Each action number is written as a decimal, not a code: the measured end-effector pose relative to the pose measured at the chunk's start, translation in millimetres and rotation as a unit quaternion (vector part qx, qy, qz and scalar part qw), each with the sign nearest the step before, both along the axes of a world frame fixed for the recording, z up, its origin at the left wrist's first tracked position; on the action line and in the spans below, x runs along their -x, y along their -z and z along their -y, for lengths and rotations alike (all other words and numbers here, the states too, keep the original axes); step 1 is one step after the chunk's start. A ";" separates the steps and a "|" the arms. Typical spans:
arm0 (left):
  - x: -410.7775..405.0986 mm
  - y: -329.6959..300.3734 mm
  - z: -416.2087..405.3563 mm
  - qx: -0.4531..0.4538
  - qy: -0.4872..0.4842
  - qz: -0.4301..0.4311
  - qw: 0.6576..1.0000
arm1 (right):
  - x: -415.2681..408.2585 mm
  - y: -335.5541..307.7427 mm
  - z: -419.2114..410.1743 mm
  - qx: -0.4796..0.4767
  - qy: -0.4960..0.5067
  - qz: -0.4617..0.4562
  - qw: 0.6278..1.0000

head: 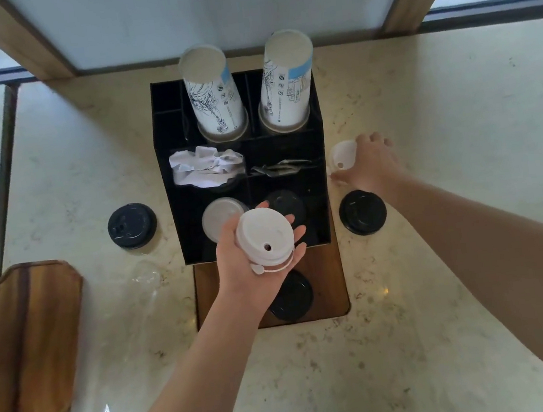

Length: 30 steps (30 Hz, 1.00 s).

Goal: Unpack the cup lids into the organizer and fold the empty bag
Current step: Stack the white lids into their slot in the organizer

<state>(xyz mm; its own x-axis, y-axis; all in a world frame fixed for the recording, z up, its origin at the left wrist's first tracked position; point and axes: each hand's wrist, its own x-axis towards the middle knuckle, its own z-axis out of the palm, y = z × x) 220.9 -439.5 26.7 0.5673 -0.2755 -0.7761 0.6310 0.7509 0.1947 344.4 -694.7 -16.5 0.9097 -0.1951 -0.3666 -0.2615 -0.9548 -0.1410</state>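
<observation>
The left hand (252, 252) cups a stack of white lids (264, 235) loosely over the organizer (320, 152), near its front compartments; tilted, the stack could slide off. Farther right, the right hand (372, 162) pinches another white lid (343, 157) on the desk (423, 118).

The organizer (240, 161) stands on the counter (423, 118), cup stacks (215, 93) in its rear compartments, lids (132, 225) lying either side.
</observation>
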 end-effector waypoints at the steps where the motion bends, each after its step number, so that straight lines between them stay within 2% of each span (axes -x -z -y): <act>1: 0.5 -0.5 -1.0 -0.004 0.003 -0.005 1.000 | 3.4 -0.2 0.4 -0.001 0.007 0.005 1.000; 4: 1.3 -4.3 -3.2 -0.010 0.015 -0.028 0.999 | 21.1 -5.1 2.7 -0.020 0.034 0.039 0.998; 9: 7.2 -17.0 -8.3 -0.016 0.047 -0.041 0.998 | 64.9 -41.0 -1.7 -0.161 0.142 0.131 0.968; 11: 12.4 -23.9 -11.0 -0.027 0.086 -0.041 0.995 | 88.2 -61.5 -24.3 -0.220 0.088 0.138 0.962; 13: 19.1 -30.5 -14.8 -0.032 0.119 -0.041 0.991 | 113.4 -82.2 -56.8 -0.265 -0.015 0.116 0.957; 17: 35.8 -41.7 -29.0 -0.018 0.127 0.004 0.992 | 151.6 -108.6 -106.6 -0.288 -0.163 0.054 0.942; 30: 102.9 -57.9 -50.0 0.053 0.115 0.080 0.989 | 206.4 -131.3 -139.5 -0.310 -0.210 0.042 0.926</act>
